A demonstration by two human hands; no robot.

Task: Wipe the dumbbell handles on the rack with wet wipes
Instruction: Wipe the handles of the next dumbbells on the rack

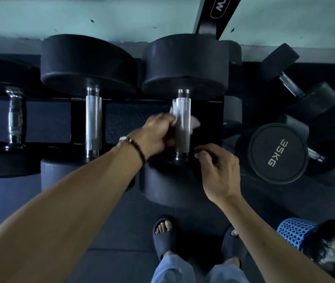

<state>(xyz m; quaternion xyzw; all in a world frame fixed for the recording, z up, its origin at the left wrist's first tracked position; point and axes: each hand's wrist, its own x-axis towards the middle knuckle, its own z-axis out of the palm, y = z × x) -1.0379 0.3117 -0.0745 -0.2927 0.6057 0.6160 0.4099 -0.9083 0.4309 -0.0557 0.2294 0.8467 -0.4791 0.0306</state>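
Black rubber capped the near end of the dumbbell [183,152], just beside the right hand [219,172], whose loosely curled fingers held nothing. Beyond, the left hand [156,133] pinched a wipe [174,111] against the knurled handle [182,123], whose long axis ran straight away toward the wall.

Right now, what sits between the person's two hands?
In the head view, the knurled dumbbell handle stands between left hand and right hand, a wet wipe around it.
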